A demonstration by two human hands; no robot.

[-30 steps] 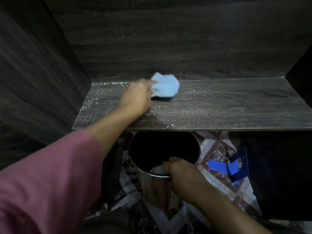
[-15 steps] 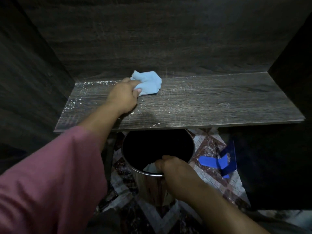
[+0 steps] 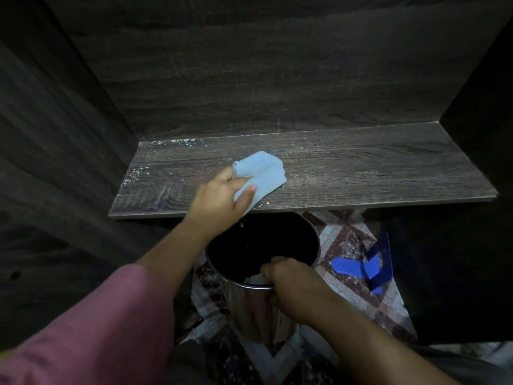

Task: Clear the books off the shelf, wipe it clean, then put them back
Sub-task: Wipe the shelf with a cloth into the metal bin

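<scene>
The shelf (image 3: 361, 173) stands bare of books, none of which are in view, and its dark wood carries white crumbs (image 3: 172, 140) along the back edge and at the left end. The blue cloth (image 3: 261, 170) has moved from the back of the board half a second ago to its front edge, bunched and flat on the wood. The left hand (image 3: 216, 204) grips it, thumb lying across the fabric and fingers tucked round its near side. Directly below that edge sits the metal bin (image 3: 255, 312), its mouth open to catch what falls; a few pale specks show just under the hand. The right hand (image 3: 294, 287) is curled over the bin's near rim, holding it. So one stroke looks to be ending in a sweep into the bin, and the left end is not yet wiped. A blue bookend (image 3: 366, 269) lies on the tiled floor (image 3: 347, 290)
</scene>
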